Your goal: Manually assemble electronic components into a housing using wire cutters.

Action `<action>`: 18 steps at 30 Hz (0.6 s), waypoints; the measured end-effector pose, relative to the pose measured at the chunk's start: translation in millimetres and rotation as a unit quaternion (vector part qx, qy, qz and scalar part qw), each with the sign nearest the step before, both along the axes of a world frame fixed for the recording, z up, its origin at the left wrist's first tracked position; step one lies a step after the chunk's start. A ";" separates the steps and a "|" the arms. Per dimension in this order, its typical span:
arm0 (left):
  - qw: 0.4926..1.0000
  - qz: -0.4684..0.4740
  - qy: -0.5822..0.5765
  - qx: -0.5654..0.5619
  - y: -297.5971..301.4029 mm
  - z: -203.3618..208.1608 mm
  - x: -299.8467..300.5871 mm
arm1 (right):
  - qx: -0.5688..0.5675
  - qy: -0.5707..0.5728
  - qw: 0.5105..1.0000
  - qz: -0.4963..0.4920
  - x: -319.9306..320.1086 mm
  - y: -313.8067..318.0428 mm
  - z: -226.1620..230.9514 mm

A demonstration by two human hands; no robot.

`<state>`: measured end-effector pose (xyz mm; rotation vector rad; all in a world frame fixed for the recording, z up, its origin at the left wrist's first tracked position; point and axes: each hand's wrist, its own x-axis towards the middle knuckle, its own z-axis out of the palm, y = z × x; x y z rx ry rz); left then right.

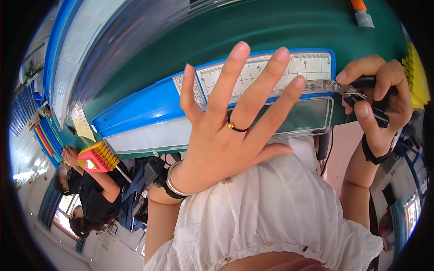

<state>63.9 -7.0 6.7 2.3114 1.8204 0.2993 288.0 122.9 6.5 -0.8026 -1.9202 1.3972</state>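
Note:
My left hand (pixel 226 115) is spread wide, palm down, over a long blue box (pixel 140 110), with nothing in its fingers. A black cord ring with a gold bead circles one finger. Inside the box lies a white card with ruler markings (pixel 312 63). The box's clear lid (pixel 309 115) is swung open along the near side. On the right, my right hand (pixel 391 101) is closed around small black-handled pliers (pixel 333 86). Their jaws point left over the box's right end, close to my left fingertips. Thin metal bits show by the jaw tips, too small to name.
The box rests on a green work surface (pixel 361 45). Clear plastic sheeting (pixel 135 49) stands at the far left. An orange tube (pixel 358 5) lies at the far right; a spiky yellow object (pixel 413 77) is beyond my right hand. Another person (pixel 99 194) sits at left near a pink-and-yellow block (pixel 97 158).

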 end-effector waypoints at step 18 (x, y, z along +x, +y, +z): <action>0.999 0.005 0.027 -0.027 4.6 -3.2 6.2 | 0.034 -0.029 0.999 -0.010 7.2 3.6 -2.2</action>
